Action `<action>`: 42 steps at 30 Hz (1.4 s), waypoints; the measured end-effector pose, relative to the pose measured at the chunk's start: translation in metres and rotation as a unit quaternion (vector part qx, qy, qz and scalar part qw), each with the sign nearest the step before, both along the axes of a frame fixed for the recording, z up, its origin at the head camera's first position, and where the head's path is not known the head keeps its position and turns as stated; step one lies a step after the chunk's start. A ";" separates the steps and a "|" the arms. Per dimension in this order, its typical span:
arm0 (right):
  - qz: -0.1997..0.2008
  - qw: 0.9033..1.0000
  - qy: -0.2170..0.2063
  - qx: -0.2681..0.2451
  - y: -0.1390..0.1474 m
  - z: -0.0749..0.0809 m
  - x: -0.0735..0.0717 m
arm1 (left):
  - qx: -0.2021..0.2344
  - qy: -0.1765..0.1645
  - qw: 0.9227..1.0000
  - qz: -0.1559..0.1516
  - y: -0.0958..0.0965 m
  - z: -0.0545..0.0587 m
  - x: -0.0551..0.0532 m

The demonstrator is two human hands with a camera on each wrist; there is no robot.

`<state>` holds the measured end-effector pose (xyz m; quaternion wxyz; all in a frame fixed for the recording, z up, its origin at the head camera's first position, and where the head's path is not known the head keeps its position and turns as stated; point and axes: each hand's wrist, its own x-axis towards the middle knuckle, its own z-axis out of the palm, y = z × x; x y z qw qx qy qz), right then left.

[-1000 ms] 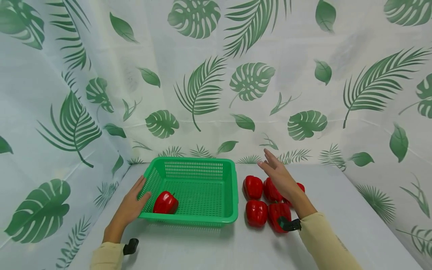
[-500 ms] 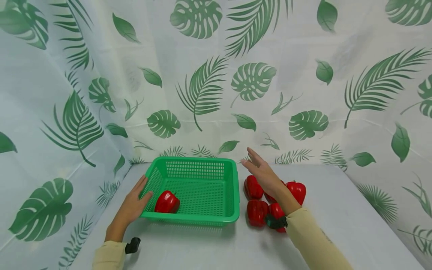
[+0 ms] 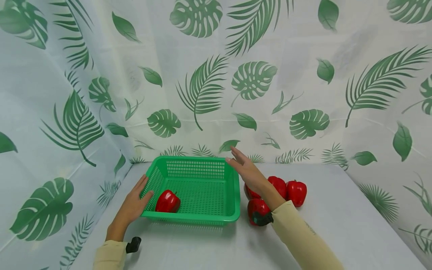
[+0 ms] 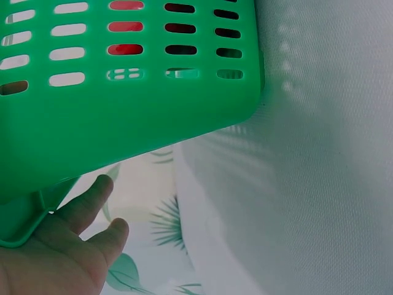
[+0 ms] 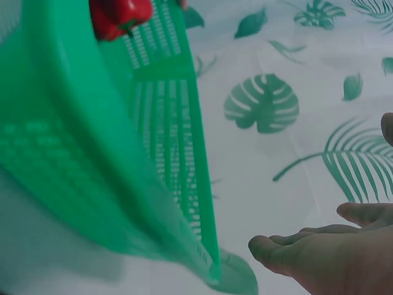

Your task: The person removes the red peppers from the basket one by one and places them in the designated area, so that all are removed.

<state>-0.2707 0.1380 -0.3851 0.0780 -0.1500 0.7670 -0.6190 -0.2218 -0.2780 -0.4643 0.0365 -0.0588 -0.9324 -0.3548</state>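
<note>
A green plastic basket (image 3: pixel 189 216) with slotted walls stands on the white tabletop. One red bell pepper (image 3: pixel 167 201) lies inside it, at the left front. My left hand (image 3: pixel 134 204) rests against the basket's left rim, fingers extended; in the left wrist view two digits of that hand (image 4: pixel 73 243) spread apart beside the rim. At the basket's right rim hovers my right hand (image 3: pixel 249 173), empty, with fingers stretched out. The right wrist view has this hand (image 5: pixel 334 252) apart from the basket wall (image 5: pixel 104 147).
Several red bell peppers (image 3: pixel 297 192) sit grouped right of the basket, partly hidden by my right forearm. A leaf-printed white sheet (image 3: pixel 202 93) hangs behind the table and along both sides. Bare white tabletop (image 3: pixel 330 210) shows at the right.
My right hand has moved left from above the loose peppers to the basket's right rim, uncovering peppers at the right. The left hand stays at the left rim.
</note>
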 end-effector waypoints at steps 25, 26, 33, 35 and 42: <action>0.078 0.997 -0.024 -0.016 -0.080 -0.010 -0.011 | -0.002 -0.007 1.000 0.008 -0.003 0.000 0.001; 0.084 0.996 -0.026 -0.021 -0.082 -0.011 -0.011 | 0.000 -0.006 1.000 0.008 -0.002 0.000 0.001; 0.091 0.995 -0.038 -0.027 -0.101 -0.016 -0.015 | 0.005 -0.012 1.000 0.008 0.001 0.001 0.001; 0.096 0.994 -0.044 -0.029 -0.107 -0.016 -0.014 | 0.003 -0.012 1.000 0.008 0.001 0.002 0.001; 0.110 0.990 -0.080 -0.047 -0.126 -0.020 -0.015 | 0.006 0.000 1.000 0.004 0.001 0.001 0.000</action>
